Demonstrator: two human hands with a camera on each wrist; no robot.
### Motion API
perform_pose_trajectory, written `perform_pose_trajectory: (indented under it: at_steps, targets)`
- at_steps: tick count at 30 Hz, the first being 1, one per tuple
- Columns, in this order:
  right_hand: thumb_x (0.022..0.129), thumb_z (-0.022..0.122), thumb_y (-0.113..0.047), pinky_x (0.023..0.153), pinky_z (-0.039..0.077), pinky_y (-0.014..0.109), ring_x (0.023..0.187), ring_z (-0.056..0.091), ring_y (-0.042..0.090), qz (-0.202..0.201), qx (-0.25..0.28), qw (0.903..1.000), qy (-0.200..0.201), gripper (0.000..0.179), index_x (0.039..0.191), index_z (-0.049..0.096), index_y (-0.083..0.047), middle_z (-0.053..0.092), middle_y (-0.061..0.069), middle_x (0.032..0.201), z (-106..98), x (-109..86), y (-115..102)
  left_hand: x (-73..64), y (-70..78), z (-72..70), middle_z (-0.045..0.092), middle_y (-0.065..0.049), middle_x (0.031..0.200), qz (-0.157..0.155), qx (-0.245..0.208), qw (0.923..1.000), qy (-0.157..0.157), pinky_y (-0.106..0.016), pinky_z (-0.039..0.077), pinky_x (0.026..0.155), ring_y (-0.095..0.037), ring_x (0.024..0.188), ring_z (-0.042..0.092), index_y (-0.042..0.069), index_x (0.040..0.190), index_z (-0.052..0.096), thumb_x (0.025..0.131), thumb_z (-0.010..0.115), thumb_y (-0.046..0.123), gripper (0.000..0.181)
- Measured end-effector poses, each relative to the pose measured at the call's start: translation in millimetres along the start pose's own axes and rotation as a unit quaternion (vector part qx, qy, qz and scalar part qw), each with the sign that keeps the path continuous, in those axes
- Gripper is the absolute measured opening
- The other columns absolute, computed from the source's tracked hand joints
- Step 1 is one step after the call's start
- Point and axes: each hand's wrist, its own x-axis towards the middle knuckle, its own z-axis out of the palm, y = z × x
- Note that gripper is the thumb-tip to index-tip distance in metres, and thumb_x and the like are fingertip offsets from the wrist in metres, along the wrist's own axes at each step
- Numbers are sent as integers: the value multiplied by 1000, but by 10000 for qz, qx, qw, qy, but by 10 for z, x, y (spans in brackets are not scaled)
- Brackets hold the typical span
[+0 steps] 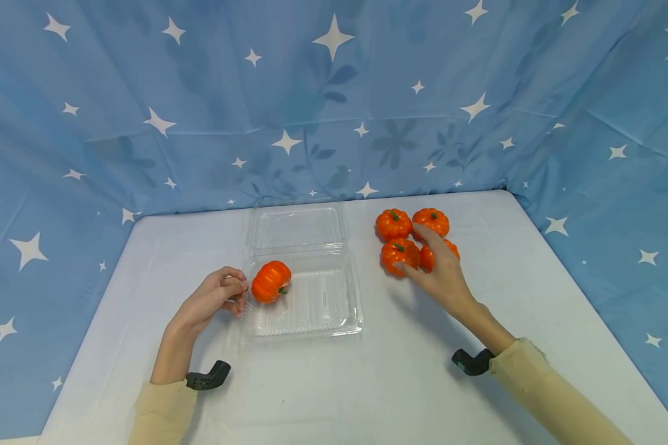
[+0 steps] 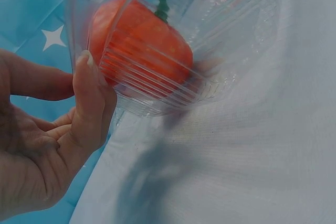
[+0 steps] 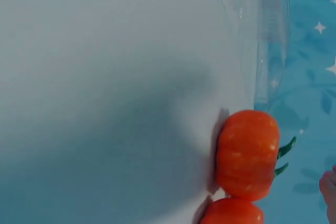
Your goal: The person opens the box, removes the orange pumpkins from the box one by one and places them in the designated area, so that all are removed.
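Note:
A clear plastic clamshell box (image 1: pixel 317 309) lies unfolded on the table, its lid (image 1: pixel 297 228) laid back toward the curtain. In its left part, one small orange toy pumpkin (image 1: pixel 271 281) is tipped over, green stem facing front right. My left hand (image 1: pixel 214 295) pinches the box's left rim between thumb and fingers, plain in the left wrist view. Several more pumpkins cluster right of the box: back left (image 1: pixel 393 224), back right (image 1: pixel 431 222), front left (image 1: pixel 399 256) and front right (image 1: pixel 449 248). Over the front ones hovers my right hand (image 1: pixel 444 275), thumb and fingers spread, partly hiding the front-right one.
A white cloth covers the table (image 1: pixel 312 395). Blue star-patterned curtain (image 1: pixel 334 93) hangs behind and along both sides. Each wrist carries a black camera mount, one on the left (image 1: pixel 208 376) and one on the right (image 1: pixel 472 362).

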Motion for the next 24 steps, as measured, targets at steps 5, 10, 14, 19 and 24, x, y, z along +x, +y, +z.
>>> perform_pose_trajectory:
  at_steps: [5,10,14,19,24]
  targets:
    - [84,86,-18,110,45,62,135,52,40,188,17,9996,-226,79,149,45,-1,51,18,150,77,25,-146,3,-7,3,61,-11,77,20,-16,10000,15,-31,59,58,-19,62,60,-11,124,39,105,50,7,29]
    - [86,84,-21,113,44,58,137,52,39,455,474,9962,-569,74,147,47,-1,53,17,149,154,63,-297,3,-13,2,62,-12,78,8,-12,10000,31,-31,59,58,-19,63,60,-10,123,39,105,50,7,28]
    - [86,83,-23,113,44,55,139,52,36,578,688,9929,-783,72,147,49,-5,54,13,150,219,83,-403,9,-5,2,62,-12,78,12,4,10000,13,-31,59,58,-19,63,60,-11,124,39,105,49,7,28]
    - [87,82,-25,112,45,55,139,52,35,720,993,9855,-1168,73,148,48,-7,53,11,152,313,99,-522,5,6,-3,62,-12,78,-9,14,10000,16,-31,59,59,-19,63,60,-10,124,39,105,49,7,28]
    - [87,83,-25,114,43,55,138,52,40,671,1254,9798,-1406,73,148,48,-4,52,16,152,424,113,-618,3,8,-3,62,-12,78,-13,13,10000,-2,-32,59,59,-19,64,60,-10,124,39,105,49,7,28]
